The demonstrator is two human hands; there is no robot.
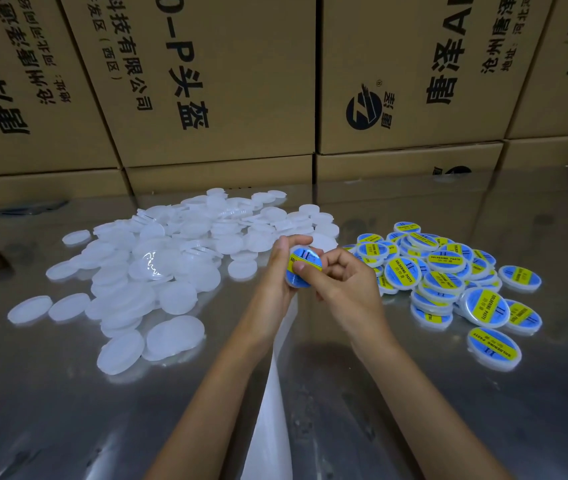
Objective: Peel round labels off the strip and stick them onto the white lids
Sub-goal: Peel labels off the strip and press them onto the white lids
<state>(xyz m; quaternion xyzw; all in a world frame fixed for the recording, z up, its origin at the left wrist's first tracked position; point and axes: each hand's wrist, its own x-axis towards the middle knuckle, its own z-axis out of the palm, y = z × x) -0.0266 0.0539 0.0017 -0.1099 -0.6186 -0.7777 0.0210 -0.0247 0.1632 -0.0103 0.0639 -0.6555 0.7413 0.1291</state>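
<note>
A person's left hand (277,271) cradles a white lid (301,270) above a shiny steel desk (68,410), fingers curled round its rim, while the right hand (341,282) pinches in on it, thumb flat on the blue-and-yellow round label (305,263) (it reads "soldering paste"). Left of the grip lies a heap of bare lids (158,268); right of it, a pile of labelled lids (448,282). Beneath the grip a white backing strip (272,427) trails toward the viewer. Beyond, cardboard cartons (241,81) are stacked.
</note>
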